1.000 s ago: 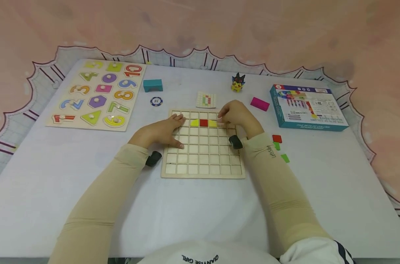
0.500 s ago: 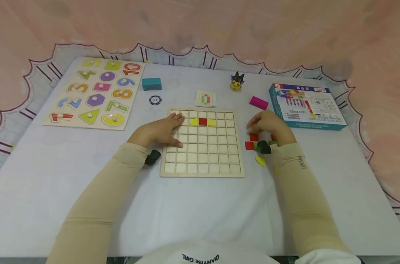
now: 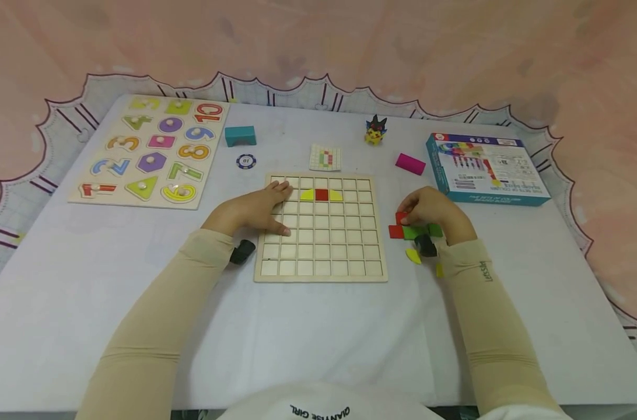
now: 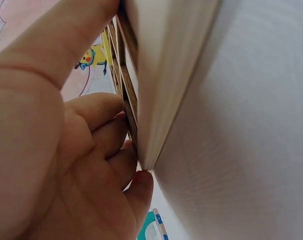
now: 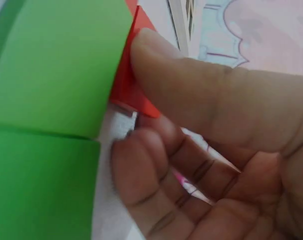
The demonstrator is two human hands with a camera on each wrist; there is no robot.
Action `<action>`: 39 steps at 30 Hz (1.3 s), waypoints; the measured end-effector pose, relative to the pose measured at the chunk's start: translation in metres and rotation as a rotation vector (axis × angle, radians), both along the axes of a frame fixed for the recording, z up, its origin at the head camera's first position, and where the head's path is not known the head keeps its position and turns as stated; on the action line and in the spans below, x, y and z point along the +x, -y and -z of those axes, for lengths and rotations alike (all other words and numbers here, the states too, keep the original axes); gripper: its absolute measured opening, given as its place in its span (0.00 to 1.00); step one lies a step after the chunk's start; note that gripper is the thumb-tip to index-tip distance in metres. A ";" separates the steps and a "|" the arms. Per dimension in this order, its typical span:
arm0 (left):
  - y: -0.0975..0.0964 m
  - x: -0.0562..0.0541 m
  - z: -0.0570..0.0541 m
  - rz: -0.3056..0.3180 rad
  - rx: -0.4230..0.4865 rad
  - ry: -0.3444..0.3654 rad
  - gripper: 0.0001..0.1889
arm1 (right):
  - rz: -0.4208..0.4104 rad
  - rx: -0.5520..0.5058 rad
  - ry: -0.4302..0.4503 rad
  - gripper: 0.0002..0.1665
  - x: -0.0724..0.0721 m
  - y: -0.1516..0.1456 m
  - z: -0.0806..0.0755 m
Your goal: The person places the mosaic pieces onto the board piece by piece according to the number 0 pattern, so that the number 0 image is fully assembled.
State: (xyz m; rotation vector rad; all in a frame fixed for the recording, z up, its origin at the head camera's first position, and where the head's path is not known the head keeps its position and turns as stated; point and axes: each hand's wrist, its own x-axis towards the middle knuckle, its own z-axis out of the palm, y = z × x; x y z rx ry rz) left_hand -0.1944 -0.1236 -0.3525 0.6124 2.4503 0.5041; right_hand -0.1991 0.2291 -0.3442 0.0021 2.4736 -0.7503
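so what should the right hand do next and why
Probably lift the red tile over to the grid: the right hand pinches that tile, while the left hand rests on the grid, which is mostly unfilled.

Red tile, green tiles, yellow pieces, pale gridded board, magenta block, teal block

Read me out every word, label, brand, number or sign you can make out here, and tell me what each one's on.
"1" through "10": number board.
"10": round chip.
"QIANYISE GIRL", as best I can read: shirt.
"Lets", ending unclear: right sleeve.
Too small or blurred: the print on the teal box.
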 end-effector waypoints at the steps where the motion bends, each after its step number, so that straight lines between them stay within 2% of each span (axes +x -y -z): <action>1: 0.000 0.000 0.000 -0.001 0.001 0.001 0.52 | -0.001 -0.002 -0.009 0.16 0.000 0.000 0.000; 8: 0.000 0.000 0.002 0.002 0.000 -0.004 0.53 | 0.007 -0.039 -0.085 0.15 0.001 0.001 0.002; 16: 0.001 0.000 0.001 -0.001 0.001 -0.001 0.53 | 0.086 -0.150 -0.110 0.16 -0.007 0.009 -0.004; 26: 0.001 0.001 0.001 0.018 0.001 -0.006 0.52 | 0.025 -0.206 -0.149 0.16 -0.018 0.040 -0.017; 34: 0.001 0.001 0.000 0.016 0.000 -0.001 0.52 | 0.001 -0.197 -0.112 0.14 -0.023 0.075 -0.011; 39: 0.001 0.001 0.001 0.015 -0.011 -0.008 0.53 | -0.031 -0.205 -0.123 0.13 -0.023 0.093 -0.004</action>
